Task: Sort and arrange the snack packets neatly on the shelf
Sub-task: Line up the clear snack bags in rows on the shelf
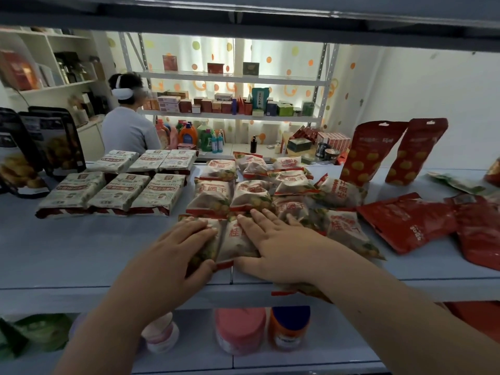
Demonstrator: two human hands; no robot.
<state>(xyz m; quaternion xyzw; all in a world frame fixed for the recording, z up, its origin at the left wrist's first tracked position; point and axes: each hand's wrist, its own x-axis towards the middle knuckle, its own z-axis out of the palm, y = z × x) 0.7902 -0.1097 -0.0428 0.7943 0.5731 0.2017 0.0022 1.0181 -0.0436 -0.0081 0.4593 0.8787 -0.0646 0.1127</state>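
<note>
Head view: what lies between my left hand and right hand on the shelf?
A white snack packet with red lettering lies flat between the left hand and right hand, seen in the head view. The right hand rests on its edge.

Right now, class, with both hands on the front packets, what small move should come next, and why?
Probably nudge the two front packets straight back, flush with the row behind. The left hand and right hand rest on them; that row sits in neat columns, while packets to the right lie crooked.
</note>
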